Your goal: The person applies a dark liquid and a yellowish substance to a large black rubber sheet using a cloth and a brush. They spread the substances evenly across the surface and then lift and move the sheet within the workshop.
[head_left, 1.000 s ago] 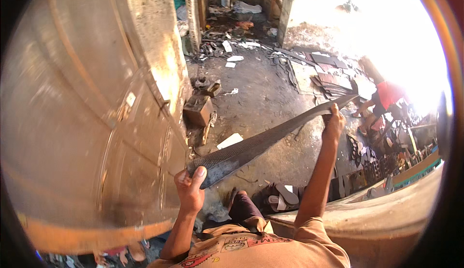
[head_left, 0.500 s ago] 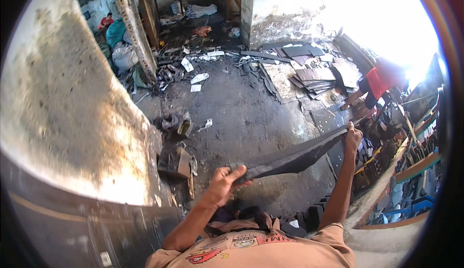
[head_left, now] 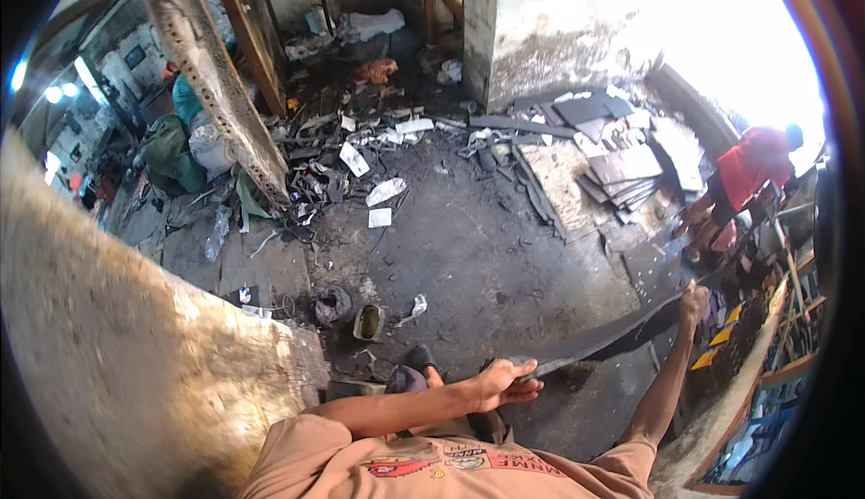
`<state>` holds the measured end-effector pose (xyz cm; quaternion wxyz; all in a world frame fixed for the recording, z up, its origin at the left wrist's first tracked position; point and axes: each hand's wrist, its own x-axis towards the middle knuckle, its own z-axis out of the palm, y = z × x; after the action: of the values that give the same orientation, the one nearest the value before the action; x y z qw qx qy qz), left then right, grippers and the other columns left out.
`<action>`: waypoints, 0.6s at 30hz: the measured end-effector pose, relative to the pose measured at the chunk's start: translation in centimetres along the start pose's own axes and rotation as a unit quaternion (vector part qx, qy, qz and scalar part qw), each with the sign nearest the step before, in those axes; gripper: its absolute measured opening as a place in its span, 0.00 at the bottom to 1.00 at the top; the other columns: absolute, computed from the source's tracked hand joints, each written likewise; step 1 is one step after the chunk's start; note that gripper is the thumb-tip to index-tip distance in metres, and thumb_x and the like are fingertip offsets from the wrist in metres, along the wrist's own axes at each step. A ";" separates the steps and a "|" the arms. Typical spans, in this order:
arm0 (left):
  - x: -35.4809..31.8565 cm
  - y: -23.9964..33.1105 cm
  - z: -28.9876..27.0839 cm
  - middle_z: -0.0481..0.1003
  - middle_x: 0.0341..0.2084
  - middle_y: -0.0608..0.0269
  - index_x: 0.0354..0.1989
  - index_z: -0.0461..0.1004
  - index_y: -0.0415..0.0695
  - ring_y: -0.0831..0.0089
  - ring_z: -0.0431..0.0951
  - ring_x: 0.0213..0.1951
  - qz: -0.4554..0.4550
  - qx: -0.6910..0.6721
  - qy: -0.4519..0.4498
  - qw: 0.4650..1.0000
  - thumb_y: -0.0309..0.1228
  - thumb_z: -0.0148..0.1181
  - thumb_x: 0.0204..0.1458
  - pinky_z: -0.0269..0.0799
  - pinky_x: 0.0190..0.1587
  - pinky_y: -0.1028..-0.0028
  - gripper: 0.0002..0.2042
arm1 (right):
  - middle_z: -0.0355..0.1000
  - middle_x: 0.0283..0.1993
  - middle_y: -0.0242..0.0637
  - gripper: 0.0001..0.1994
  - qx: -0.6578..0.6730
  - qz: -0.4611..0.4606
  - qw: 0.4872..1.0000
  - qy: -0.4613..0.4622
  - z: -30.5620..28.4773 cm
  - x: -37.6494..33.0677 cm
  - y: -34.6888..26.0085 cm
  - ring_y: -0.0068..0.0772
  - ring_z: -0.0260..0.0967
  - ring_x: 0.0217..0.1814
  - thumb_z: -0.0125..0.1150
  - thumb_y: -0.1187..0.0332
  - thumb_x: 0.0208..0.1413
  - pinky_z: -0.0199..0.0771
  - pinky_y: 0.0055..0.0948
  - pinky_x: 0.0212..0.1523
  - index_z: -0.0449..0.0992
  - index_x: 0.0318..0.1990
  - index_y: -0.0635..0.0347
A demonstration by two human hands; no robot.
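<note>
A long, dark grey strip of flexible sheet material stretches between my two hands above the floor. My left hand pinches its near-left end, thumb on top and fingers below. At the strip's far-right end, my right hand is closed round it with the arm reaching out. The strip slopes up toward the right hand, and its lower edge looks uneven.
Stacked dark sheets lie at the far right, near a person in red bending down. A rough wall stands at my left. Scraps and white papers litter the floor; an open tin stands near my foot.
The view has turned, showing more room at the left. Both hands, still holding the strip, appear farther right and lower. My foot has come into view, and the strip appears narrower.
</note>
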<state>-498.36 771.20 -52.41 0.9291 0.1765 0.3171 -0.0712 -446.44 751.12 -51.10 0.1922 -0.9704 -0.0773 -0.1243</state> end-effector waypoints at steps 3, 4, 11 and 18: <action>1.6 8.9 -3.2 0.82 0.35 0.57 0.35 0.75 0.42 0.64 0.84 0.43 -0.021 0.034 0.031 0.999 0.44 0.67 0.62 0.84 0.53 0.62 0.16 | 0.80 0.36 0.54 0.24 -0.021 -0.068 0.997 0.013 5.4 1.5 -6.4 0.59 0.79 0.40 0.55 0.49 0.62 0.75 0.54 0.43 0.82 0.33 0.64; 3.0 11.4 -4.4 0.82 0.33 0.58 0.35 0.76 0.43 0.64 0.84 0.42 -0.032 0.046 0.030 0.998 0.46 0.68 0.61 0.85 0.51 0.62 0.17 | 0.78 0.34 0.50 0.24 -0.054 -0.095 0.993 0.046 7.0 3.7 -6.8 0.54 0.76 0.35 0.54 0.46 0.62 0.73 0.52 0.39 0.80 0.32 0.60; 11.0 30.1 -21.9 0.80 0.25 0.65 0.36 0.78 0.45 0.67 0.83 0.29 0.026 0.165 0.238 0.957 0.43 0.65 0.64 0.87 0.36 0.60 0.13 | 0.82 0.36 0.54 0.21 0.099 0.120 0.988 -0.024 26.3 1.0 -32.5 0.56 0.83 0.40 0.67 0.49 0.57 0.81 0.50 0.42 0.84 0.33 0.62; 22.3 48.6 -42.9 0.67 0.17 0.67 0.28 0.70 0.48 0.65 0.77 0.31 -0.050 0.102 0.337 0.935 0.43 0.52 0.71 0.82 0.42 0.52 0.18 | 0.80 0.45 0.60 0.23 0.060 0.210 0.973 -0.075 49.9 -3.1 -50.7 0.65 0.80 0.50 0.60 0.50 0.64 0.80 0.58 0.51 0.82 0.44 0.67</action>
<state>-493.15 831.88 -83.96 0.7403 0.2682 0.6105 -0.0856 -448.85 816.76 -78.67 0.2655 -0.9582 0.1066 -0.0036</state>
